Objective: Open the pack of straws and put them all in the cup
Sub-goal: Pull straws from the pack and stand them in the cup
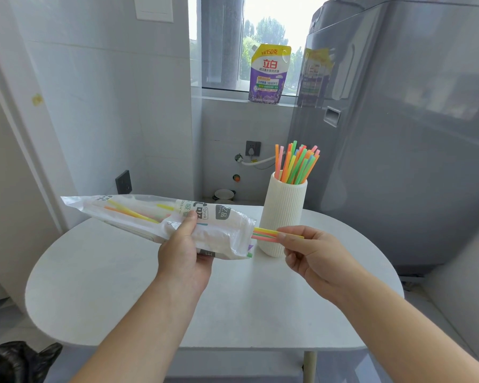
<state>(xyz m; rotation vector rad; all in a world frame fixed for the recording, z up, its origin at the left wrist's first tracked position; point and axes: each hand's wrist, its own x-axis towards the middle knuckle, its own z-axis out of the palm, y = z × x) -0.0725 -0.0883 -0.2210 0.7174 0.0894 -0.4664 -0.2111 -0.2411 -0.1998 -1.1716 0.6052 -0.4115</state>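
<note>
White cup behind pinched straws — near

— Where does the single view look from?
— From the person's head, facing forward and down over the white table, close above its near edge.
— What fills the middle?
— Both forearms reach in from the bottom; the window wall stands beyond the table's far edge.

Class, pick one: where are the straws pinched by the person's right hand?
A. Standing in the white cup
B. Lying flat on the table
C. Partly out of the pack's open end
C: the right hand pinches straws protruding from the pack beside the cup.
</note>
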